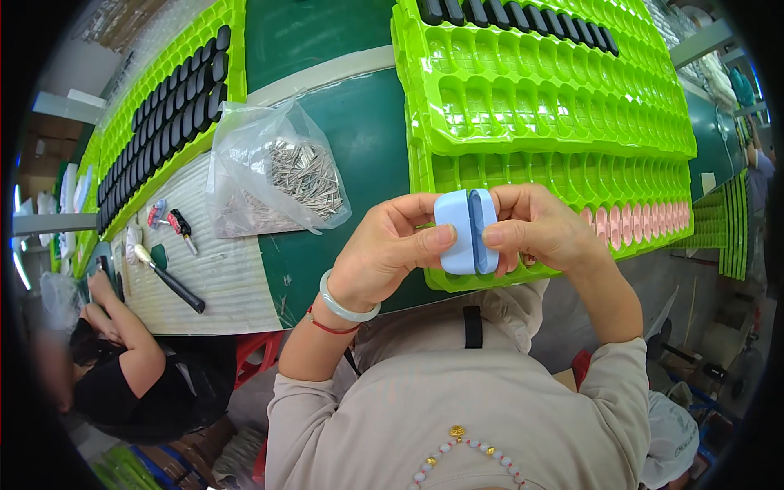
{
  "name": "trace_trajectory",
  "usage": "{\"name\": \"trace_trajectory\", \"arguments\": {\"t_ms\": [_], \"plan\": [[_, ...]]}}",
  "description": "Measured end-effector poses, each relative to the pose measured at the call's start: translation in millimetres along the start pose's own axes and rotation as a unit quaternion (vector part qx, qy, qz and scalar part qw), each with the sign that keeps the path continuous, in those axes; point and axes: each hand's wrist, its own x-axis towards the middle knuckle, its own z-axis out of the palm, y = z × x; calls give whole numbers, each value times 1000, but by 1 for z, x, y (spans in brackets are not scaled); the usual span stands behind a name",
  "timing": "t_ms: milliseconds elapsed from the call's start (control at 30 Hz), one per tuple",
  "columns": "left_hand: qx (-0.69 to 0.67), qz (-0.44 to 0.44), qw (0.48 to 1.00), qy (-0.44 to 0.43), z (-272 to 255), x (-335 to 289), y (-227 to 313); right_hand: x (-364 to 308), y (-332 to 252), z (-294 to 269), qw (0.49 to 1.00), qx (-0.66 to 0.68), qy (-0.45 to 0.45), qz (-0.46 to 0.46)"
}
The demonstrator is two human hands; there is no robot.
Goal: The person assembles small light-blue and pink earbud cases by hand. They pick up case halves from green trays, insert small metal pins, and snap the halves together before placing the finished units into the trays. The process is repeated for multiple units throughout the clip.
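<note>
"Where's the case?"

"The blue case (454, 219) is up in both hands, in front of the near edge of the green trays (563, 150)."

"Which way does it point?"

"Its long axis runs away from the wearer, nearly straight up the view. A darker slot runs lengthwise between its two parts."

"And the grip?"

"The left hand (392, 245) pinches the broader left part, thumb on its face. The right hand (543, 229) grasps the narrower right part, thumb at its edge."

"Materials?"

"The case looks smooth, pale, round-cornered. The trays are glossy, moulded plastic with rounded pockets, some holding pink pieces (633, 224) or black pieces (535, 20). Left of them on the dark green bench (367, 122), a crinkled clear bag (235, 159) holds thin metal pins (304, 175)."
</note>
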Motion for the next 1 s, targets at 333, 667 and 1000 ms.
{"name": "trace_trajectory", "arguments": {"t_ms": [333, 667, 1000], "plan": [[-22, -15, 999, -31, -6, 4, -7, -1, 6, -3, 999, 31, -17, -2], [-15, 12, 1000, -19, -6, 5, -9, -7, 2, 0, 999, 18, 7, -26], [69, 47, 996, 10, 5, 4, -4, -10, 0, 6, 996, -40, 62, -59]]}}
